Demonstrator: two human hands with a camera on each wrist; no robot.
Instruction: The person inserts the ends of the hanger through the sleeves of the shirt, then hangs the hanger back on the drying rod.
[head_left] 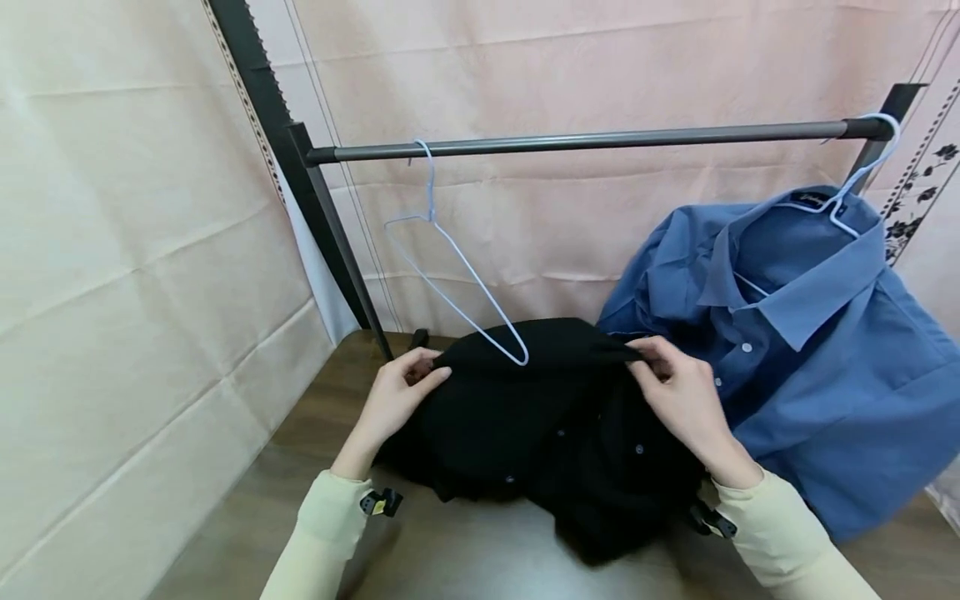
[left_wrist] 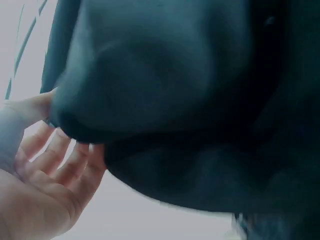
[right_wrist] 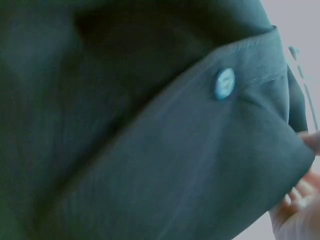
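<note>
A black buttoned shirt (head_left: 487,417) is held up over the table between both hands. My left hand (head_left: 393,392) pinches its left edge between thumb and fingers; the left wrist view shows the dark cloth (left_wrist: 150,90) passing between them. On the other side my right hand (head_left: 678,392) pinches the upper right edge. A pale button (right_wrist: 225,83) on the shirt front shows large in the right wrist view. In front of the black cloth hangs an empty light blue wire hanger (head_left: 480,283), its lower right corner overlapping the shirt in the head view.
The hanger's hook sits on a dark metal rail (head_left: 585,142) across the back. A blue shirt (head_left: 847,367) hangs at the right on another hanger (head_left: 888,142), close beside my right hand. Below lies a brown wooden table (head_left: 247,508); pale cloth (head_left: 135,250) covers the walls.
</note>
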